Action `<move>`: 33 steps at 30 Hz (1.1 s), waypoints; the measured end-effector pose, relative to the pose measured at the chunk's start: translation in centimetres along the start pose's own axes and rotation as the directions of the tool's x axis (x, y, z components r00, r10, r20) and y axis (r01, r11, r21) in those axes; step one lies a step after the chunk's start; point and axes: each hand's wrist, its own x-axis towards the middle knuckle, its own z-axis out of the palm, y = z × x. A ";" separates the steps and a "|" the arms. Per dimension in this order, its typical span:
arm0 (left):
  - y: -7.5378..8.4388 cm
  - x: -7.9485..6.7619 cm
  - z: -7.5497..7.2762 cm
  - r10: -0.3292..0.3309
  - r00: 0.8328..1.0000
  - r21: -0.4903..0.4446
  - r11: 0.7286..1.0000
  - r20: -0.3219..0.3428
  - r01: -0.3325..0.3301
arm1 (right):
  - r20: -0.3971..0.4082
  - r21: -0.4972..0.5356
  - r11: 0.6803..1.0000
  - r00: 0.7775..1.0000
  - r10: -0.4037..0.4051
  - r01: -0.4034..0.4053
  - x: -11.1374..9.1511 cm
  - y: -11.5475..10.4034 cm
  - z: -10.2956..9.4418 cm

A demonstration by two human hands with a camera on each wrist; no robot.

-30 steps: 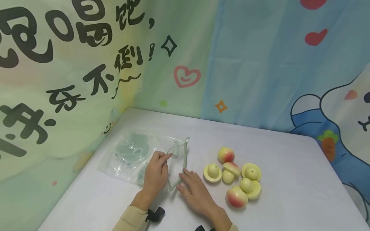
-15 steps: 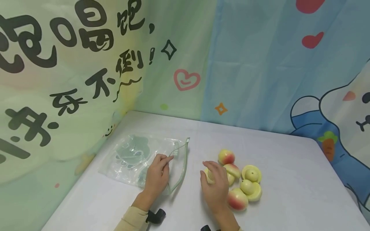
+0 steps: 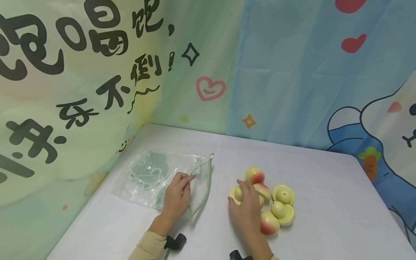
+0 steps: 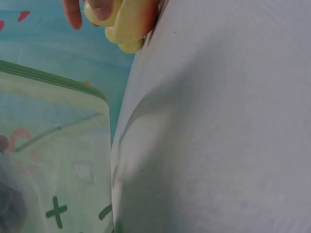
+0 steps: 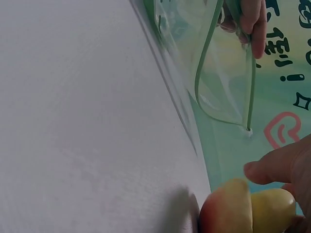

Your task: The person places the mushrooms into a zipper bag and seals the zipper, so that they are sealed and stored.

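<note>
My left hand [image 3: 177,196] pinches the mouth of a clear zip bag [image 3: 149,168] with green print and a green zip edge. The bag lies on the table with its mouth gaping toward the right. My right hand [image 3: 247,211] is over a yellow mushroom-shaped piece [image 3: 238,193] that rests cap down, its stem between the spread thumb and fingers. In the right wrist view the thumb [image 5: 269,165] stands slightly off the stem, above the red-tinged cap [image 5: 223,211]. My palm partly hides the neighbouring mushroom-shaped piece [image 3: 262,190].
Several more yellow and red mushroom-shaped pieces cluster on the white table [image 3: 325,202]: one red-tinged cap [image 3: 255,176] behind, another [image 3: 269,223] in front, and upturned ones [image 3: 283,195] at the right. Printed cloth backdrops [image 3: 286,90] stand along the back and left edges.
My right hand has left the bag's zip edge and moved right, over the leftmost mushroom-shaped piece. The bag's mouth has spread wider, while my left hand has stayed at it.
</note>
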 end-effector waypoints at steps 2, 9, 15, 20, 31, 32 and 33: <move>0.0 0.0 0.0 -0.001 1.000 0.002 1.000 0.001 0.001 | 0.054 -0.005 1.000 0.998 0.023 -0.023 0.0 0.0 0.1; 0.0 0.1 -0.1 0.002 1.000 -0.008 1.000 0.002 -0.002 | 0.196 0.020 0.997 0.978 0.069 -0.075 -0.2 0.1 0.4; 0.0 0.1 0.0 0.012 1.000 -0.018 1.000 -0.004 -0.012 | 0.209 0.082 0.991 0.974 0.084 -0.103 -0.3 0.3 0.7; 0.0 0.0 0.0 0.015 1.000 -0.029 0.999 0.001 -0.015 | 0.213 0.160 0.976 0.971 0.111 -0.146 -0.4 0.2 0.9; 0.3 0.0 0.1 0.037 0.999 -0.067 0.997 0.039 -0.034 | 0.273 0.563 0.814 0.962 -0.017 -0.145 -1.3 -2.0 2.3; 0.3 -0.1 0.1 0.040 0.998 -0.074 0.997 0.040 -0.037 | 0.281 0.574 0.806 0.959 -0.029 -0.143 -1.4 -2.1 2.6; 0.3 -0.1 0.1 0.041 0.998 -0.082 0.996 0.041 -0.038 | 0.289 0.583 0.800 0.956 -0.041 -0.142 -1.5 -2.2 2.8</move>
